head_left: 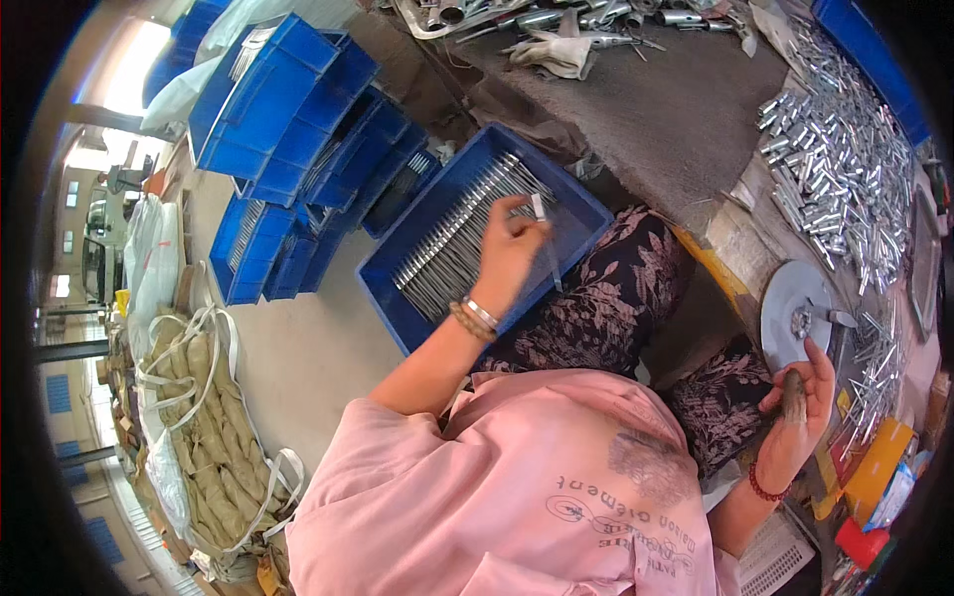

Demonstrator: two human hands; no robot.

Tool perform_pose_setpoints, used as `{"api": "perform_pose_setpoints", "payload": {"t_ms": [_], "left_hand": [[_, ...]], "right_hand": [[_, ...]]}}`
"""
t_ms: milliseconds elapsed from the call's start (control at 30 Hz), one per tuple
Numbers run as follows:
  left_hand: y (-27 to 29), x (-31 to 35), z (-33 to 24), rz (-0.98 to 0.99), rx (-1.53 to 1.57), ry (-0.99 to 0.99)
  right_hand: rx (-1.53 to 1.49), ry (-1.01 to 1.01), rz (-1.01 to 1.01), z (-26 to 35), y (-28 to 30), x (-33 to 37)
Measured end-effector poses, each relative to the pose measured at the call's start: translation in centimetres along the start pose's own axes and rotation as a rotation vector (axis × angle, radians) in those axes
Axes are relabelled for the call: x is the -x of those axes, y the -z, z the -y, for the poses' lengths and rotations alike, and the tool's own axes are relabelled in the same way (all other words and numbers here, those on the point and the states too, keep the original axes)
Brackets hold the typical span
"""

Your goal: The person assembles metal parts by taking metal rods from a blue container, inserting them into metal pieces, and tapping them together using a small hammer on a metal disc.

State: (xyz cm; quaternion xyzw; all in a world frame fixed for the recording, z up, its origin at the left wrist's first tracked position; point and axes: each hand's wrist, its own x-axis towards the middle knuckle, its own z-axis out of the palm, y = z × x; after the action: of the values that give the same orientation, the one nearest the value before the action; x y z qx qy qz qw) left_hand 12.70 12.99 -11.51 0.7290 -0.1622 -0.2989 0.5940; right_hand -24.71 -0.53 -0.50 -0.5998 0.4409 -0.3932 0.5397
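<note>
The left hand (509,250) pinches a thin metal rod (550,250) over the blue bin (397,310) of rods, which sits on the floor left of the worktop (656,109). The right hand (803,395) grips a dark brush handle (792,393) just below the round metal disc (795,310) at the worktop's edge, near loose metal pins (840,174)
</note>
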Motion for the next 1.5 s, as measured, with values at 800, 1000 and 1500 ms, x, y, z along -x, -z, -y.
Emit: {"api": "perform_pose_setpoints", "payload": {"t_ms": [800,1000,1500], "left_hand": [[3.3,-9.5,-0.4,-0.383,-0.263,-0.535],[-11.2,-2.7,-16.1,0.296,-0.301,-0.984],[-21.0,-3.3,-17.5,0.673,-0.860,-1.237]], "right_hand": [[-0.055,-0.050,0.066,0.4,-0.3,0.6],[-0.074,-0.082,0.080,0.8,-0.1,1.0],[1.207,0.343,-0.406,2.8,10.8,1.2]]}}
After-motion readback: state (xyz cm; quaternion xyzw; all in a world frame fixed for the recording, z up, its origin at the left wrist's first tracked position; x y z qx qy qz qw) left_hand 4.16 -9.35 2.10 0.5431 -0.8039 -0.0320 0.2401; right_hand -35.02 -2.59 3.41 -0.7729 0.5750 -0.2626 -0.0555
